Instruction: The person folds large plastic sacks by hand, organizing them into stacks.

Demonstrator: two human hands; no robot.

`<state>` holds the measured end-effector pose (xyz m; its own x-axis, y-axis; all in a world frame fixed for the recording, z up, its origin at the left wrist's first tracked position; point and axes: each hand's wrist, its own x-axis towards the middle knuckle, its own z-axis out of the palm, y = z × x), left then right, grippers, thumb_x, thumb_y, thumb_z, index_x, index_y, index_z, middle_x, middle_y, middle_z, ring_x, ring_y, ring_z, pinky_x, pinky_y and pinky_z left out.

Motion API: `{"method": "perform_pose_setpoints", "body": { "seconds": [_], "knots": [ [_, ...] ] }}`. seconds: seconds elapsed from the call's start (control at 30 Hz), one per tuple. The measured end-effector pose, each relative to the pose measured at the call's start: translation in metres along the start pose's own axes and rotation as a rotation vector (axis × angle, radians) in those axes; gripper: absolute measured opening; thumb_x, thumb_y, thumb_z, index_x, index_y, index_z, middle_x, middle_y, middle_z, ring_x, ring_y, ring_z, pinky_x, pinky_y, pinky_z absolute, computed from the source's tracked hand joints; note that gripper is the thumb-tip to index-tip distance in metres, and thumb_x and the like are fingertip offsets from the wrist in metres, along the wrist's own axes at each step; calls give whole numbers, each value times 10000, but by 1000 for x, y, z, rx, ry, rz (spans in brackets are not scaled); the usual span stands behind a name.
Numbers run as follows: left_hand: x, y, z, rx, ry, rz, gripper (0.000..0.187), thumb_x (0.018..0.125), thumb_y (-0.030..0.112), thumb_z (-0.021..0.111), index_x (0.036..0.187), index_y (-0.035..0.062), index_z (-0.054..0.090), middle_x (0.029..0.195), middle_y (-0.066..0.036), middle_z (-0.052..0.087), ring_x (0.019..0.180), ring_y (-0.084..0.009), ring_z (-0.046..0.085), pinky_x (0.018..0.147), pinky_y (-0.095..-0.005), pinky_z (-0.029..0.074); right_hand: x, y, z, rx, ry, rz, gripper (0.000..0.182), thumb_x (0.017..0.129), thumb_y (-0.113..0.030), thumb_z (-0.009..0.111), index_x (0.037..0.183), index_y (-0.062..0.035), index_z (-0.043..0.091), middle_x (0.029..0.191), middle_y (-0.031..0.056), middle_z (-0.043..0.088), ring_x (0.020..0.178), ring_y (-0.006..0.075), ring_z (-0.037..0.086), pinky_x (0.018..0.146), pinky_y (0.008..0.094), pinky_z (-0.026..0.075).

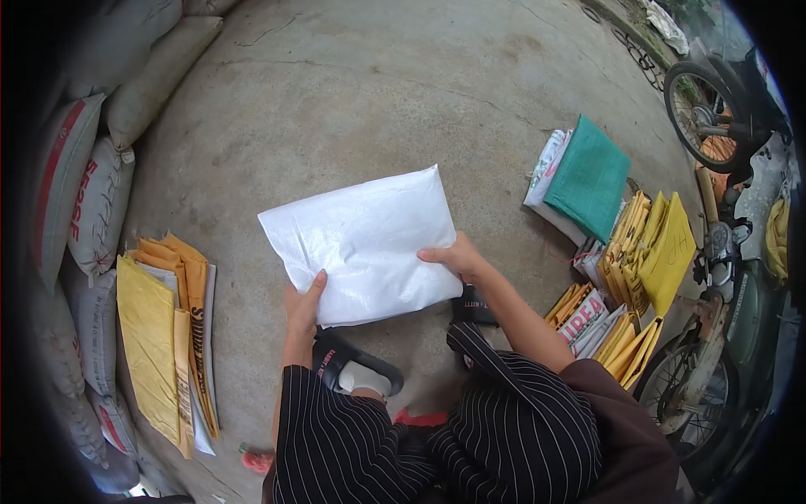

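A folded white woven plastic sack [361,239] is held out in front of me, its surface smooth and shiny. My left hand [305,302] grips the lower left edge, thumb on top and fingers hidden underneath. At the right edge, my right hand [456,257] pinches the sack the same way, thumb over the face. The sack hangs above the concrete floor, tilted up toward its right corner.
Folded yellow and orange sacks [151,353] stand at left beside stacked full sacks [96,210]. On the right lie a folded green sack [592,181], several yellow sacks [667,252] and a motorbike [714,290]. Black sandals [361,363] are on my feet.
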<state>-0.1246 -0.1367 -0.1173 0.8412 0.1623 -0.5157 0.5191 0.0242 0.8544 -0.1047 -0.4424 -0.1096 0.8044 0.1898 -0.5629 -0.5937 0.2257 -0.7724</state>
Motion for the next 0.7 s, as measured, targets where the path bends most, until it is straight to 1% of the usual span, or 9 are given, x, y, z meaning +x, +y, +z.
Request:
{"method": "perform_pose_setpoints", "body": {
  "seconds": [0.1,0.17,0.23,0.33,0.53,0.57,0.63,0.67,0.7],
  "knots": [
    [-16,-3,38,-88,1,-50,615,783,235,739,1213,-112,467,1160,-201,575,1014,-254,583,883,-340,453,-21,-22,-33,-131,128,98,541,705,-167,767,1147,59,552,1080,162,618,941,243,613,852,362,484],
    [-24,-5,59,-256,56,-33,586,801,217,723,1215,-110,467,1171,-196,568,1026,-245,574,891,-338,445,-35,-25,-60,298,39,84,499,757,-227,730,1136,51,561,1069,160,618,929,232,616,840,350,486],
    [-30,7,76,-241,52,-25,557,811,209,716,1212,-94,476,1167,-183,569,1027,-234,568,898,-333,437,-49,-20,-73,174,-21,8,484,793,-276,701,1132,42,568,1060,143,619,908,204,613,814,317,485],
    [-40,18,95,-198,37,-4,540,812,210,715,1199,-88,485,1158,-173,571,1031,-225,560,908,-327,426,-64,-5,-80,-44,181,7,448,774,-239,722,1100,39,592,1008,106,634,867,146,595,746,288,480],
    [-48,6,106,-148,-22,24,511,816,206,709,1192,-66,493,1144,-154,576,1026,-219,557,908,-324,421,-74,10,-102,-196,266,57,446,739,-244,743,1066,32,618,980,89,643,843,137,599,659,291,492],
    [-47,8,104,-131,-28,51,530,807,223,718,1190,-66,494,1146,-155,576,1027,-216,557,906,-325,423,-77,6,-103,-185,270,49,446,739,-244,743,1066,32,618,980,89,643,843,137,599,659,291,492],
    [-45,17,103,-117,-36,86,549,797,240,727,1188,-66,494,1149,-156,576,1028,-214,557,903,-327,424,-84,-1,-113,-247,59,137,497,715,-273,759,1084,29,616,983,91,644,874,143,593,719,299,486],
    [-47,27,99,-24,-87,72,593,781,262,739,1198,-72,482,1156,-161,573,1035,-214,556,903,-329,425,-81,11,-129,-232,-5,66,580,688,-298,780,1136,18,592,1015,94,636,933,162,581,818,310,464],
    [-49,38,95,68,-138,58,638,765,283,752,1208,-78,470,1163,-166,569,1042,-215,554,903,-331,427,-84,6,-136,-230,-2,60,580,688,-298,780,1136,18,592,1015,94,636,933,162,581,818,310,464]
  ]
}}
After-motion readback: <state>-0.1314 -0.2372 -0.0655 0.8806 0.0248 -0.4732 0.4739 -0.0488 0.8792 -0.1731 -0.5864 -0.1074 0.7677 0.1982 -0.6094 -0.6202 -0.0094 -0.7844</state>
